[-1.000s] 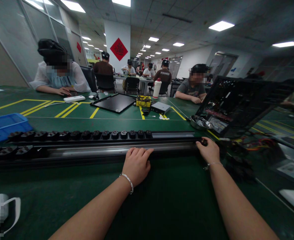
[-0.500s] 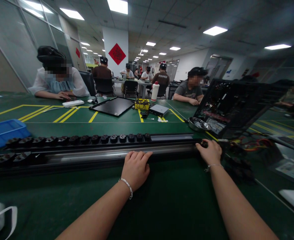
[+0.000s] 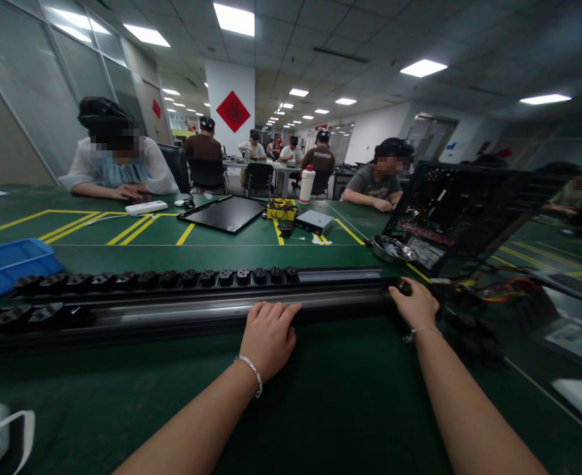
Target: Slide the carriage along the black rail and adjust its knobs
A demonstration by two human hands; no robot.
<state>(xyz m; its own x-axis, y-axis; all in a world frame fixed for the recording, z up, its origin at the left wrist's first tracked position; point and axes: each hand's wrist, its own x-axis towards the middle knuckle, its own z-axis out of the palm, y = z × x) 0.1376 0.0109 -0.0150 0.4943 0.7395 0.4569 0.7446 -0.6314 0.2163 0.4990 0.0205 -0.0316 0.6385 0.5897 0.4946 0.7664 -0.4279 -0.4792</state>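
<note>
A long black power track (image 3: 182,310) with a shiny metal channel lies across the green table in front of me. My left hand (image 3: 270,335) grips its near edge around the middle, fingers bent over the top. At the track's right end, my right hand (image 3: 416,305) pinches a small black socket module (image 3: 404,287), mostly hidden by the fingers. Several similar black modules sit at the left end of this track. Right behind it runs a second black track (image 3: 340,274), with a row of black socket modules (image 3: 189,278) along its left and middle parts.
On the left is a blue tray (image 3: 16,264). An open computer case (image 3: 462,218) stands at right behind a metal bowl (image 3: 392,249), with cables and more black modules nearby. Farther back lie a dark flat panel (image 3: 226,213) and a white bottle (image 3: 307,185). People sit opposite.
The view has tilted up very slightly. Both hands keep nearly the same places on the near track; the right hand has shifted only a little.
</note>
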